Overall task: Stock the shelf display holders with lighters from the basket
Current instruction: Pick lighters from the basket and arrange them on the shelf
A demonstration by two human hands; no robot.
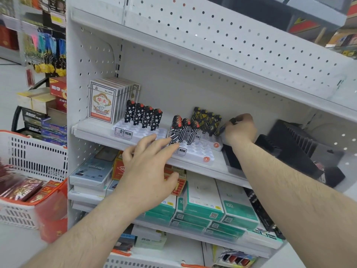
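Three white display holders stand on the middle shelf. The left holder (135, 130) carries several black lighters with white stars (143, 117). The middle holder (195, 149) carries black-and-white striped lighters (186, 132). The right holder (216, 144) holds black-and-yellow lighters (206, 120). My left hand (148, 165) reaches toward the middle holder, and its fingertips pinch a striped lighter (172, 139) at the holder's front left. My right hand (239, 128) grips a dark lighter (222, 130) at the right end of the yellow row.
A white and orange basket (34, 161) with red packets sits at the left. Card packs (108, 101) stand at the shelf's left end. A black box (289, 144) lies at the right. Boxed goods fill the shelf below (202, 202).
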